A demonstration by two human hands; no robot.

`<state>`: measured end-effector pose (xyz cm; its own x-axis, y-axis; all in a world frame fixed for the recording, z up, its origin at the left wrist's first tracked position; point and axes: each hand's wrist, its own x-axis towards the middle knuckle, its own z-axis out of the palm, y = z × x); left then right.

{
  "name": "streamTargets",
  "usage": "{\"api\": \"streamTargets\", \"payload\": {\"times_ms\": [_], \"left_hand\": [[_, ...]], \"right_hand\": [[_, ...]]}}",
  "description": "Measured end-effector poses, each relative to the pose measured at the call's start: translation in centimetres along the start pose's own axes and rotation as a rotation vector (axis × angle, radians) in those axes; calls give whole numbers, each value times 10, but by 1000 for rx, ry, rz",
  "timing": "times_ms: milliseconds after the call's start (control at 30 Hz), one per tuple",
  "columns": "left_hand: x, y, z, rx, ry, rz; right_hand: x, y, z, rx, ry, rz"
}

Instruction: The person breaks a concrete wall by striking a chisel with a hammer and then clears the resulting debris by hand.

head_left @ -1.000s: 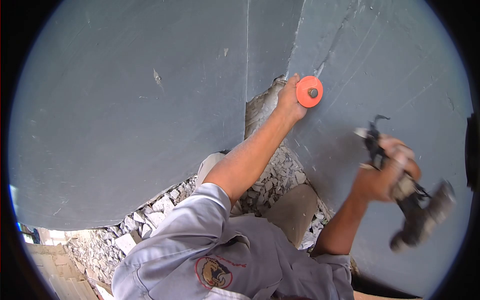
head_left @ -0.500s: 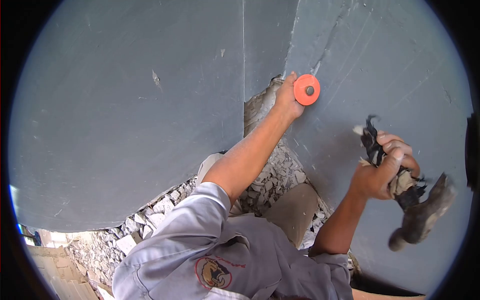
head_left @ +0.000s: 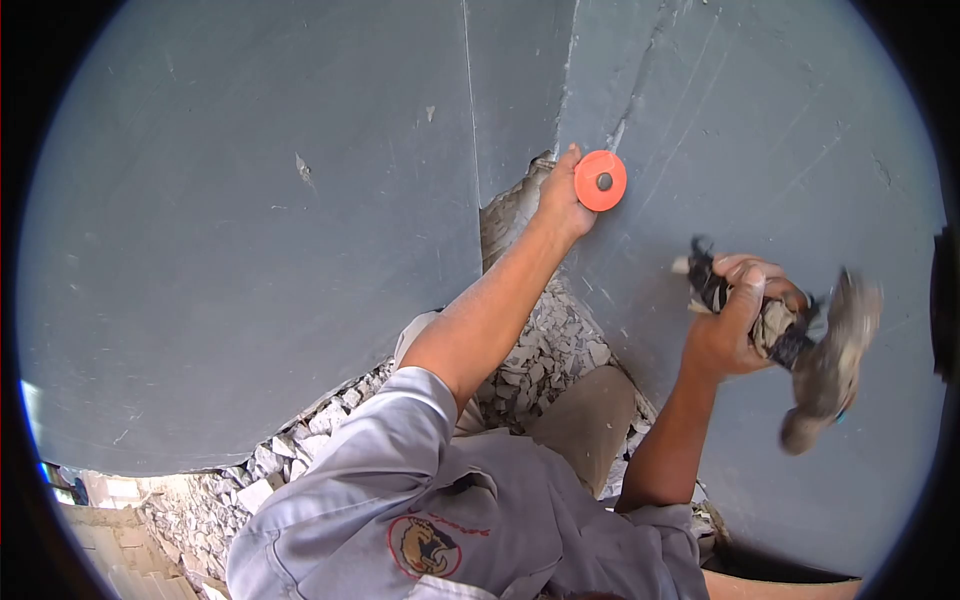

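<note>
My left hand (head_left: 565, 203) is wrapped round a chisel whose round orange guard (head_left: 591, 192) and metal striking end face me. The rest of the chisel is hidden behind the guard and hand, by the broken edge of the grey wall. To the right, my right hand (head_left: 738, 320) grips the handle of a hammer (head_left: 828, 365). Black and pale wrapping covers the handle. The hammer's metal head, slightly blurred, hangs to the right of the hand, apart from the chisel.
Grey wall panels (head_left: 270, 240) rise on both sides. A rough broken hollow (head_left: 505, 225) lies behind my left forearm. Broken rubble (head_left: 545, 345) covers the ground below and to the lower left. My bent knee (head_left: 585, 415) is beside it.
My right hand and the hammer have moved left and the hammer head has swung upward. The left hand and chisel sit slightly farther left in view, along with the wall.
</note>
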<state>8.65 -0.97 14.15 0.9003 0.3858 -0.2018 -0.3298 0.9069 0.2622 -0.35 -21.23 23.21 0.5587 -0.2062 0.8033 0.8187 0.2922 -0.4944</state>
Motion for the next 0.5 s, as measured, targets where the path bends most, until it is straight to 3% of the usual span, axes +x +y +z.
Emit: {"api": "streamTargets", "payload": {"times_ms": [33, 67, 133, 167, 267, 333, 433, 500], "left_hand": [[1, -1, -4, -11, -16, -15], [3, -1, -8, -21, -77, -21], [7, -2, -13, -26, -212, -48], [6, -8, -25, 26, -164, -80], [6, -4, -51, 141, -98, -176], [-3, -17, -83, 522, 44, -171], [-14, -28, -136, 401, 60, -410], [-32, -41, -135, 491, 162, -302]], "right_hand": [[-6, 17, 7, 78, 93, -123], [-30, 47, -5, -216, -110, -48], [-59, 78, -20, -410, -440, 499], [-64, 79, -19, -275, -554, 970], [-91, 69, -43, -183, -480, 976], [-106, 66, -57, -202, -452, 971], [-111, 58, -68, -218, -392, 938], [-107, 53, -72, -238, -360, 886]]}}
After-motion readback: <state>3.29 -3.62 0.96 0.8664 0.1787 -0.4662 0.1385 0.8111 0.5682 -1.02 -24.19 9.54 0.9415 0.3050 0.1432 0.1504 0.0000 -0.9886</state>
